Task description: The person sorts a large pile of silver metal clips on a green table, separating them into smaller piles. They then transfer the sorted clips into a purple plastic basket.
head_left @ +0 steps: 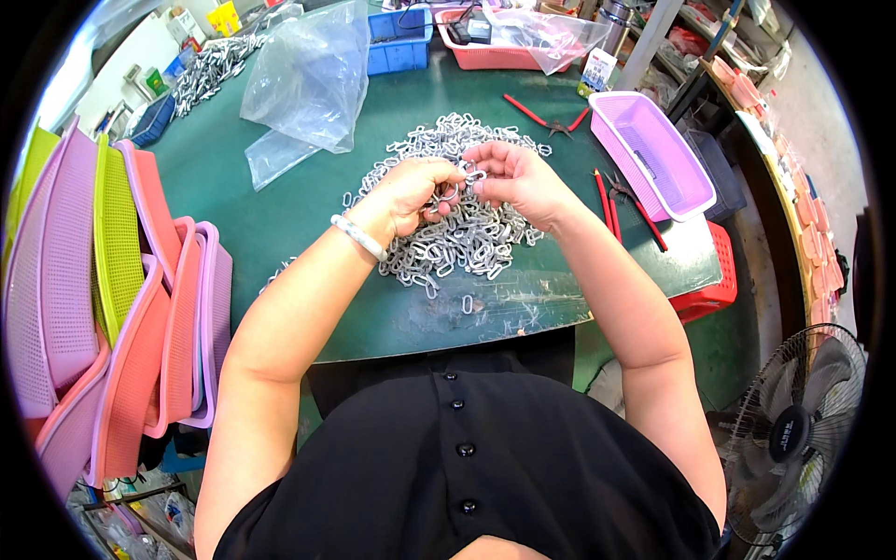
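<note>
Over a heap of silver oval metal chain links (457,245) on the green table, my two hands meet near the heap's middle. My left hand (418,191), with a pale bangle at its wrist, is closed with links showing between its curled fingers. Thumb and fingers of my right hand (511,177) pinch a metal chain link (475,175) right beside the left fingertips. Whether the links in the two hands are joined cannot be made out. One loose link (468,304) lies apart, close to the table's front edge.
Red-handled pliers (611,210) and another pair (553,124) lie right of the heap, beside a purple basket (651,154). A clear plastic bag (313,89) is at back left, near a blue bin (399,42). Stacked coloured baskets (177,327) flank the left; a fan (793,434) stands lower right.
</note>
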A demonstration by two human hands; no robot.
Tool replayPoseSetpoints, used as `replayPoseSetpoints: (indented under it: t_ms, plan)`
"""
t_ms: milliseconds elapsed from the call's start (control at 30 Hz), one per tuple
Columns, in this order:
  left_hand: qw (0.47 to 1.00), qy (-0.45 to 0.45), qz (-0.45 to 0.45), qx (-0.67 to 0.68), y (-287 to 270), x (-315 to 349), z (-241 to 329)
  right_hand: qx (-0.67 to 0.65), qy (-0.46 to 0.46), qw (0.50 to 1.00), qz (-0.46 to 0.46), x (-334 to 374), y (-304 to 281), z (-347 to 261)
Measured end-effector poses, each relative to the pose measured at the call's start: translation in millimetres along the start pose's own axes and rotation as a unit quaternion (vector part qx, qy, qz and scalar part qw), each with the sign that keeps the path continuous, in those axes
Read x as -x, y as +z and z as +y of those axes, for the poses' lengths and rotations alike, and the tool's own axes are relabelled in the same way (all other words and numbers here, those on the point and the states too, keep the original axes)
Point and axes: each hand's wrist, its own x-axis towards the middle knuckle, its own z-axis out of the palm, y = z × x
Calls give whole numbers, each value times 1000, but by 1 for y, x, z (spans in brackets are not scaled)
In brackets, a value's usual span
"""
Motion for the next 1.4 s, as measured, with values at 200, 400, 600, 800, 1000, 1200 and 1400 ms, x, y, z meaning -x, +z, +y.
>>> replayPoseSetpoints:
  t_ms: [200,400,600,800,1000,1200,1400]
  plan:
    - [1000,-25,9,-2,-2,3,2,193,-117,973,39,-5,4,14]
    - [996,-75,-17,43,-5,1,0,353,-255,895,99,0,11,11]
    - [996,-84,-32,27,-8,1,-1,411,-315,851,87,-1,9,12]
    - [995,-39,7,-93,0,9,6,379,-260,887,55,2,7,4]
    - [998,-58,5,-27,-5,6,6,428,-301,849,71,0,8,7]
    - [996,-78,-23,23,-15,-4,-1,413,-322,846,102,-1,9,18]
    - [994,-90,-20,56,-14,-7,-2,478,-349,789,165,2,18,19]
